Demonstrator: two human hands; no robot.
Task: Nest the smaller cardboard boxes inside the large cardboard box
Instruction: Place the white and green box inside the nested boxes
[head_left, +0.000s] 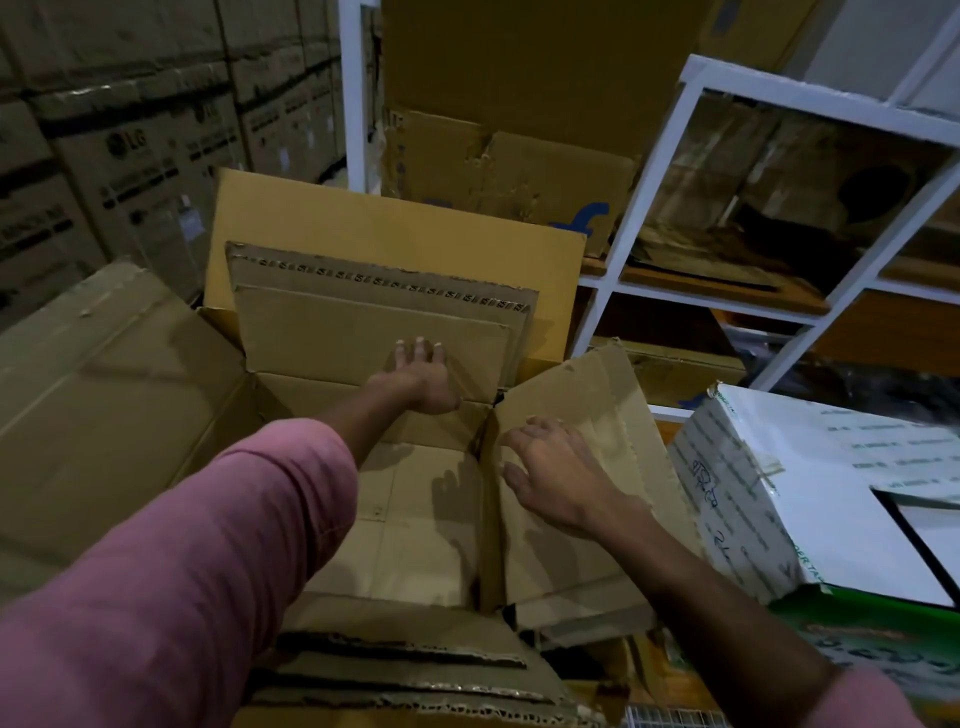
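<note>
Large brown cardboard box (415, 530) sits open in centre view, bottom panel bare and visible. Far flap folded back; flattened brown corrugated cardboard pieces (374, 317) lean upright behind it. Left hand (423, 376), pink sleeve (171, 571) pushed up the forearm, reaches across the opening; palm and spread fingers press flat on the far flap, gripping nothing. Right hand (550, 473) lies open, fingers spread, on the torn brown right flap (587, 415), which stands tilted outward. Hands apart, neither closed around anything. White printed carton (810, 483) just right of the box. White metal shelving (727, 208) behind. Stacked printed brown cartons (130, 156) at far left.
</note>
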